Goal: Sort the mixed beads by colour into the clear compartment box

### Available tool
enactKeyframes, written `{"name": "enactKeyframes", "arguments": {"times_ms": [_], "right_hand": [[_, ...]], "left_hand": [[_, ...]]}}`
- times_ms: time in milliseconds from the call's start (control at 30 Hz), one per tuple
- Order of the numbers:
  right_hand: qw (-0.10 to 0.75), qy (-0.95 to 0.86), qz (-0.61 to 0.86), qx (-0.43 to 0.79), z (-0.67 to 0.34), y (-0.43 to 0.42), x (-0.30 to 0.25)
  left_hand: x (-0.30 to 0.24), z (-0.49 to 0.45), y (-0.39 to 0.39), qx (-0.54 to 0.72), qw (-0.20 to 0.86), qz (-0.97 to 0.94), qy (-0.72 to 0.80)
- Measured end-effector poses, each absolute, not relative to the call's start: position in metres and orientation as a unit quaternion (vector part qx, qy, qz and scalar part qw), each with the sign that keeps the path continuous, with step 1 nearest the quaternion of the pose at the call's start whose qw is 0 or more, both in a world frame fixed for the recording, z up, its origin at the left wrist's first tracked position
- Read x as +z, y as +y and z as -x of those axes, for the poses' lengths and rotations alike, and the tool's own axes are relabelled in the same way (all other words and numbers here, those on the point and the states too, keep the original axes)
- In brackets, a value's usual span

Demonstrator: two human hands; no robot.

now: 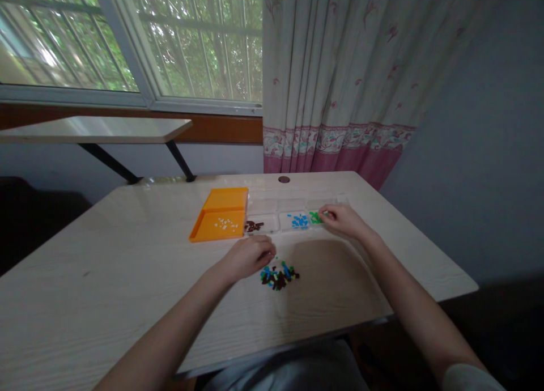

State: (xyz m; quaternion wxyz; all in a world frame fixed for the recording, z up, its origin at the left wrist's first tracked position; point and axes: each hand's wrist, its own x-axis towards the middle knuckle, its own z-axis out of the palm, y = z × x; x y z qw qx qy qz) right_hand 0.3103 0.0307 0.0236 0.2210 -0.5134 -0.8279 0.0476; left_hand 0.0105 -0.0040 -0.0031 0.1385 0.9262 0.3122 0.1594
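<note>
A mixed pile of small brown, blue and green pieces (278, 276) lies on the table in front of me. My left hand (254, 256) is at the pile's upper left edge, its fingers closed; what they hold, if anything, is hidden. My right hand (343, 219) is over the right end of a row of clear boxes, fingertips pinched beside the green pieces (315, 217). Anything in that pinch is too small to make out. Blue pieces (300, 221) fill part of the neighbouring clear box, and brown pieces (254, 226) sit in the box farther left.
An open orange box (208, 216) with small white pieces (226, 224) stands left of the clear boxes, whose lids (290, 201) lie opened behind them. A raised shelf (127, 129) is at the back left. A dark round hole cover (284, 179) is near the table's far edge.
</note>
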Motion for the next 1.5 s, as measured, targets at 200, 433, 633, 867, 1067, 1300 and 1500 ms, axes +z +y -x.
{"name": "enactKeyframes", "arguments": {"times_ms": [200,433,633,867,1067,1300,1500], "right_hand": [[0.164,-0.912,0.373,0.051,-0.244,0.002,0.004],[0.172,-0.909,0.372,0.075,-0.232,-0.007,-0.005],[0.210,-0.896,0.386,0.062,-0.223,-0.010,-0.008],[0.241,-0.891,0.382,0.046,-0.222,-0.008,-0.015],[0.231,-0.903,0.363,0.017,-0.222,-0.009,-0.010],[0.336,-0.868,0.358,-0.069,-0.236,0.002,-0.006],[0.410,-0.835,0.351,-0.109,-0.242,0.003,0.002]], "left_hand": [[-0.008,-0.013,-0.004,0.146,0.139,-0.927,0.317],[-0.003,-0.019,-0.008,0.179,0.132,-0.919,0.327],[0.005,-0.023,-0.011,0.262,0.131,-0.886,0.360],[0.003,-0.024,-0.013,0.266,0.123,-0.884,0.364],[0.005,-0.025,-0.013,0.267,0.123,-0.884,0.365],[0.003,-0.026,-0.012,0.218,0.179,-0.877,0.388],[0.000,-0.031,-0.016,0.161,0.186,-0.902,0.356]]}}
